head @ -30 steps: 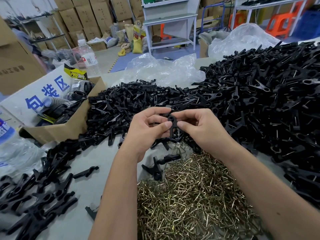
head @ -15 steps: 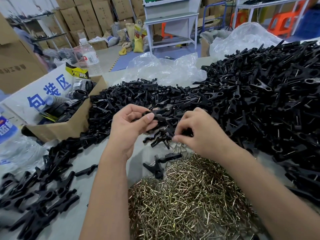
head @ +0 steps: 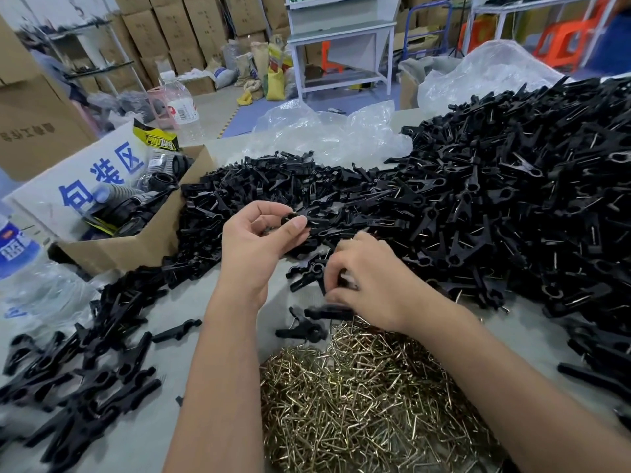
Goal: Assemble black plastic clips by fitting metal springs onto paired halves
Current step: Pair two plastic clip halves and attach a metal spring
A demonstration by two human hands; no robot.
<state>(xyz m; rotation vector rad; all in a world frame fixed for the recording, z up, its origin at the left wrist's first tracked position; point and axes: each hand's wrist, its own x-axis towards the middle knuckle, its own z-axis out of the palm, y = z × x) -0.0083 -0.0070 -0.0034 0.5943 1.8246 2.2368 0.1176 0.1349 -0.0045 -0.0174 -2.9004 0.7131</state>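
Observation:
My left hand [head: 259, 240] is raised over the middle of the table and pinches a black clip half [head: 294, 218] between thumb and fingertips. My right hand [head: 372, 285] is lower, fingers curled down among loose black clip halves [head: 307, 271] at the far edge of the brass-coloured spring pile [head: 358, 397]; what it grips is hidden under the fingers. A heap of black clip halves [head: 273, 186] lies just beyond both hands. A much larger heap of black clips [head: 529, 199] with metal springs showing fills the right side.
An open cardboard box [head: 136, 240] with black rolls stands at the left. More black clips [head: 85, 377] are scattered at the near left. Crumpled clear plastic bags [head: 327, 131] lie behind the heaps. A water bottle [head: 181, 110] stands at the back left.
The hands have parted: the left one drew left and up with a clip half, and the right one dropped toward the loose halves near the spring pile.

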